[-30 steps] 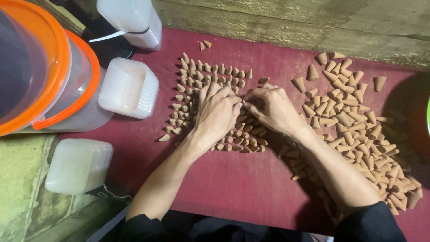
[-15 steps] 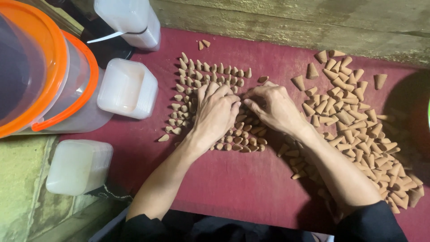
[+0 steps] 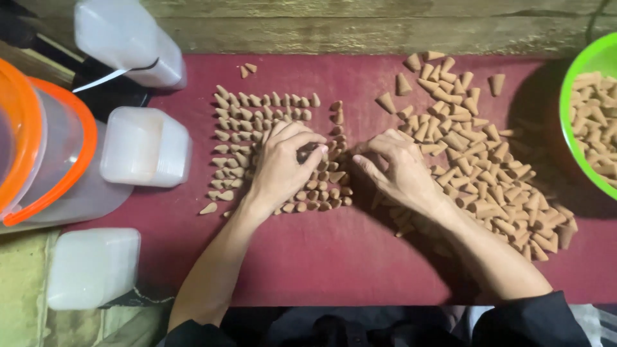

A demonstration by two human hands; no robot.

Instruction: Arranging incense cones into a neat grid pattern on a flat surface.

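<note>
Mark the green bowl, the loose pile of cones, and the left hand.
green bowl (image 3: 574, 76): head view, on its left rim.
loose pile of cones (image 3: 482, 167): head view, on a cone mid-pile, right of the right hand.
left hand (image 3: 283, 164): head view, on the back of the hand, over the arranged rows.

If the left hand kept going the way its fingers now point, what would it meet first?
The left hand points up and right across the standing cones. First it would probably meet the short column of cones at the block's right edge, then bare red mat.
</note>
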